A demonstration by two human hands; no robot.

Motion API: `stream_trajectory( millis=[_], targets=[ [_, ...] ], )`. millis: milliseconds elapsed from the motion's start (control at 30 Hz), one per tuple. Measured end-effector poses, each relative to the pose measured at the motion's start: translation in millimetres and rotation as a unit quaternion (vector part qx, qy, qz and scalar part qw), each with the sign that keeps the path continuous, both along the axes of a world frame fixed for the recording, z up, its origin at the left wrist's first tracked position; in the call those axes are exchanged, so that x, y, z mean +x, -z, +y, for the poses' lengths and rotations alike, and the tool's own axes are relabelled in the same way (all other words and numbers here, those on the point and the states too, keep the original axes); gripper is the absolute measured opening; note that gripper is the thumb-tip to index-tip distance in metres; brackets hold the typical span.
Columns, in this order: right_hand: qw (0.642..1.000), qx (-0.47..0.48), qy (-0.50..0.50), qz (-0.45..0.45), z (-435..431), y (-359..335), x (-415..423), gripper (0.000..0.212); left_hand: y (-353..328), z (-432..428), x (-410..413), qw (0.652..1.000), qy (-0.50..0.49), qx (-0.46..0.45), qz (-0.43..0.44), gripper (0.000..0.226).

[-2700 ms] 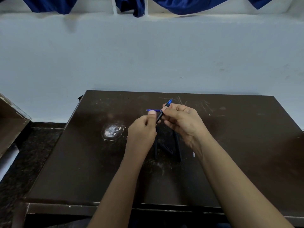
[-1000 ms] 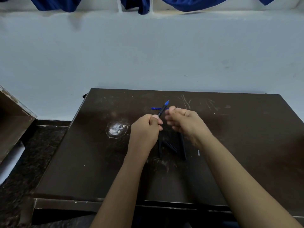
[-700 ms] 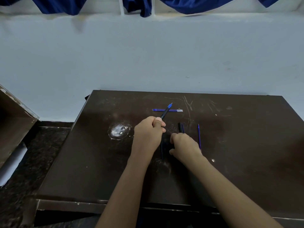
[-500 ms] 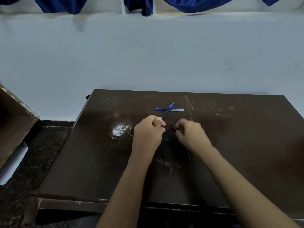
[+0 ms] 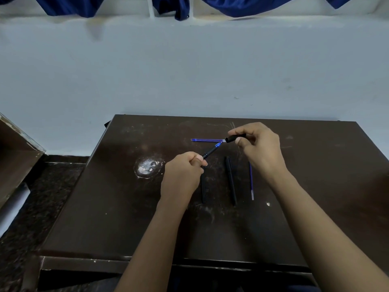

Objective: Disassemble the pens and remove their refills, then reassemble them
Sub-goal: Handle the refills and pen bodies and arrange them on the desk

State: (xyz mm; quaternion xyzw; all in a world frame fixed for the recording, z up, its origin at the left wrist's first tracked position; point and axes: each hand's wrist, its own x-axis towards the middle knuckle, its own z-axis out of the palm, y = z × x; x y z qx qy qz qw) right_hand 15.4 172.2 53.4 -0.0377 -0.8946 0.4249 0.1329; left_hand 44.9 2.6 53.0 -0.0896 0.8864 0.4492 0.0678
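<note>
My left grip is clenched round the lower part of a slim black plastic pen with a blue tip. The pen sticks out past my thumb and slants up to the right, its tip raised above the dark brown scratched bench. My right grip pinches a short black tubular pen cap between thumb and fingers. I hold it roughly level with its open end facing left, close to the blue tip, and the two are not joined.

Beyond the tip, a thin blue refill lying crosswise rests flat on the bench, and its right end runs behind the cap. Between my forearms a long black pen barrel lies lengthwise, pointing away from me. To its left a second black pen piece lies parallel, with its far end hidden under my left grip. To the right, just beside my right wrist, a thin blue refill lying lengthwise has its pale end toward me.

A whitish worn patch marks the bench left of my left grip. A pale blue-grey wall rises behind, with dark blue cloth hanging along the top.
</note>
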Motion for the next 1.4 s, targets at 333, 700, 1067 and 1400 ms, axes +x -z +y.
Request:
stream_trajectory(
  millis=[333,700,1067,1400],
  targets=[
    [0.981,0.059,-0.186,-0.012,-12,7,4,0.026,8,6,2,0.999,0.014,-0.014,0.034,0.03],
    [0.967,0.05,-0.226,-0.106,0,4,5,0.027,11,15,9,0.998,0.04,-0.033,0.042,0.032],
    [0.975,-0.011,-0.18,-0.129,-10,10,10,0.019,6,13,7,0.999,0.04,-0.019,0.026,0.029],
    [0.921,-0.249,0.026,-0.297,-41,30,14,0.02,9,21,8,0.979,0.104,0.005,-0.176,0.034]
  ],
)
